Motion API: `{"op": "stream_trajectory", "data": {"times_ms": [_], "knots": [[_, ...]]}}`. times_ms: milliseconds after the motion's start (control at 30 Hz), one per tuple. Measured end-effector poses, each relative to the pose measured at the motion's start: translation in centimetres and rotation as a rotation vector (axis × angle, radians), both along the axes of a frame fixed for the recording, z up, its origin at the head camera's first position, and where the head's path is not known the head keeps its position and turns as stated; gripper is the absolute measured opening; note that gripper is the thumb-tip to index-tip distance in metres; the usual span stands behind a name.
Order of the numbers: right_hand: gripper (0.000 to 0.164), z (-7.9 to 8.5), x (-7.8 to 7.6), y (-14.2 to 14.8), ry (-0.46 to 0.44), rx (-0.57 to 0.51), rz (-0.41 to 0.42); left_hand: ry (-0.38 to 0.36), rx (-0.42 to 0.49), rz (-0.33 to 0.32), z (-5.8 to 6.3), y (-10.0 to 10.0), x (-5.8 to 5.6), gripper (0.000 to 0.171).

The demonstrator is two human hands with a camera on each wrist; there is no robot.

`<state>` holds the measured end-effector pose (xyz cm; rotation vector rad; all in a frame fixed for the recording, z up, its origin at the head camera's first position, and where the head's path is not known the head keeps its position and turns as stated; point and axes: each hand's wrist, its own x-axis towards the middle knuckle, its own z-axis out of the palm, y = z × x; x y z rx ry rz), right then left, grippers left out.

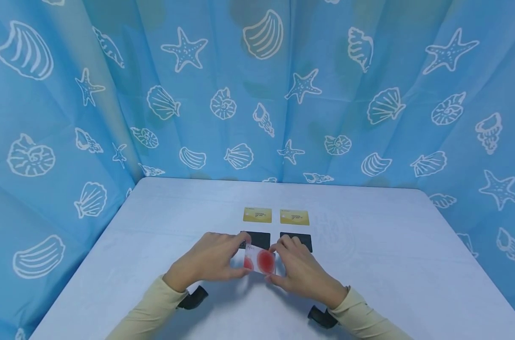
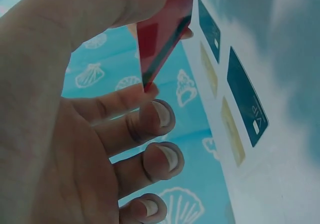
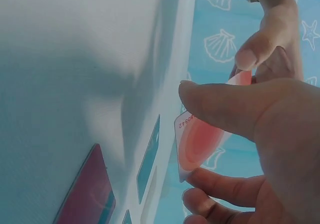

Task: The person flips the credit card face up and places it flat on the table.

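Both hands hold one plastic card [image 1: 261, 260] between them over the table, white with red circles on the face toward the head camera. Its other side, in the left wrist view, is red with a dark stripe [image 2: 172, 42]. My left hand [image 1: 215, 257] pinches the card's left end between thumb and index finger, with the other fingers spread. At the right end, my right hand [image 1: 302, 271] grips it by thumb and fingertips. Just beyond lie two black cards, one on the left [image 1: 259, 240] and one on the right [image 1: 305, 241], each partly covered by a hand.
Two gold cards [image 1: 257, 215] [image 1: 294, 217] lie side by side behind the black ones on the white table [image 1: 368, 226]. A reddish card [image 3: 90, 189] with a stripe lies flat in the right wrist view. Blue shell-print curtains [image 1: 257, 94] stand behind the table.
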<state>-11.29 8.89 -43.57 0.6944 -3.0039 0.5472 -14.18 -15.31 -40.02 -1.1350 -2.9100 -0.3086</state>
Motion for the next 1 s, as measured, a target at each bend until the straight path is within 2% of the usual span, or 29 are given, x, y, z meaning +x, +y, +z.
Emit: {"op": "stream_trajectory", "data": {"times_ms": [500, 1000], "knots": [[0.058, -0.6, -0.6, 0.2, -0.009, 0.023, -0.002, -0.086, -0.080, 0.059, -0.3, 0.2, -0.7, 0.051], [0.055, -1.2, -1.0, 0.3, -0.043, 0.042, 0.017, -0.164, -0.156, 0.103, -0.7, 0.5, -0.7, 0.052]]}}
